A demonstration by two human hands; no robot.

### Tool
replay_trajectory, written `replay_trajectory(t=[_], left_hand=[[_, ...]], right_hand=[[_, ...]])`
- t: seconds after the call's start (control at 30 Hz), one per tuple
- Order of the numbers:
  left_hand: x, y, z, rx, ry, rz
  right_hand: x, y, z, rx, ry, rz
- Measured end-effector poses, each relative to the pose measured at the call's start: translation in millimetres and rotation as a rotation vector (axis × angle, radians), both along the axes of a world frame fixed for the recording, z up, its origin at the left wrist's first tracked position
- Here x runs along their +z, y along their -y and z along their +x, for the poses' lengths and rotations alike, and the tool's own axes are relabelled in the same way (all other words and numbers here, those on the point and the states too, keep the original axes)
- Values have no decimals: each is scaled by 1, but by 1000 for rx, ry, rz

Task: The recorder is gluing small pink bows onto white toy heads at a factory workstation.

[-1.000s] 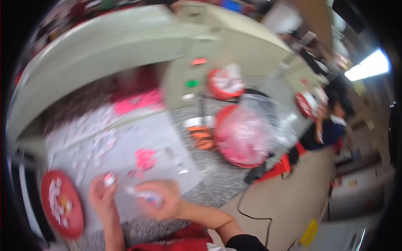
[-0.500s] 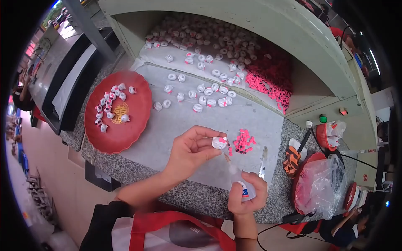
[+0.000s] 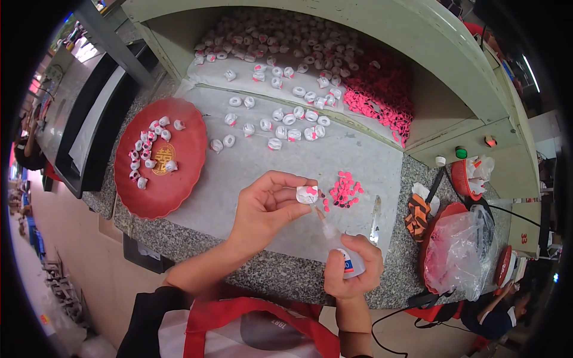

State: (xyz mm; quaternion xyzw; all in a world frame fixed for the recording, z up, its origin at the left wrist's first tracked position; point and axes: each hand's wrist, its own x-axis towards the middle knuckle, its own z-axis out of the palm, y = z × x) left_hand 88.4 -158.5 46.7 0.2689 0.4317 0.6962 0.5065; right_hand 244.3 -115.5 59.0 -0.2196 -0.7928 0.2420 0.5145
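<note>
Between the thumb and fingers of my left hand (image 3: 268, 200) is a small white cat-head-shaped piece (image 3: 307, 194) with a pink bow on it. My right hand (image 3: 356, 268) is wrapped round a translucent glue bottle (image 3: 351, 261) with a narrow nozzle (image 3: 322, 216). The nozzle's tip points up at the lower edge of the white piece; I cannot tell if they touch. Just beyond lies a pile of small pink pieces (image 3: 345, 190), with a few dark ones among them, on the white paper (image 3: 250, 170). Tweezers (image 3: 375, 219) lie to the right of the bottle.
A red scalloped plate (image 3: 191, 173) with several finished-looking white pieces stands on the left. White ring-like pieces (image 3: 292, 119) dot the paper's far side. Behind, a shelf holds heaps of white pieces (image 3: 280, 36) and pink ones (image 3: 382, 113). Plastic bags (image 3: 462, 250) lie at right.
The whole view has shifted slightly. Both hands stay close together, still holding the white piece and the glue bottle, whose nozzle remains near the piece.
</note>
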Motion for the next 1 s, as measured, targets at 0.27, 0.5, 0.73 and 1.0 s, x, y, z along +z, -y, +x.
replay_trajectory(t=[0.27,0.5,0.73,1.0], left_hand=[[0,0,0,31,-29,21],[-3,-1,-2,34,-77,53],[-2,0,1,4,-65,41],[-1,-2,2,-9,-44,-1]], right_hand=[[1,-2,0,-16,7,22],[6,2,2,-20,52,14],[7,3,2,-35,95,-106],[9,-1,4,-47,18,-73]])
